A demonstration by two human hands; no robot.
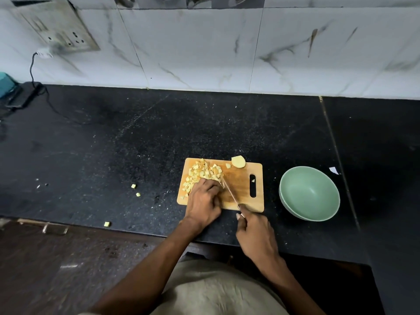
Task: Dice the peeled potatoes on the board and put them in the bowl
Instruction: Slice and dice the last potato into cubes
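At the upper left of the frame a metal switch plate (55, 25) is seen on the white marble-veined wall tiles (227, 48), and a black cable (38, 87) is led down from a white plug onto the black speckled stone table (136, 137). Three small yellow potato cubes (133, 186) are scattered on the table left of centre — two close together, one nearer the front edge.

One rectangular wooden cutting board (241, 185) with rounded corners and a slot handle is placed at the centre. A loose heap of diced potato (204, 171), pale yellow and roughly cubic, is piled on its left half; the pieces are too many to be counted. One rounded, uncut potato piece (238, 161) is set at the board's far edge, partly overhanging it.

The left hand (204, 201) is laid over the near side of the heap, its fingers curled down onto potato that is hidden beneath them. One knife (230, 192), thin-bladed, is held by the right hand (255, 235), whose fingers are clenched round the handle — the blade is slanted across the board just beside the left hand.

At the right, one smooth, round, pale green bowl (309, 193) is stood on the table, apart from the board, with no potato seen inside.
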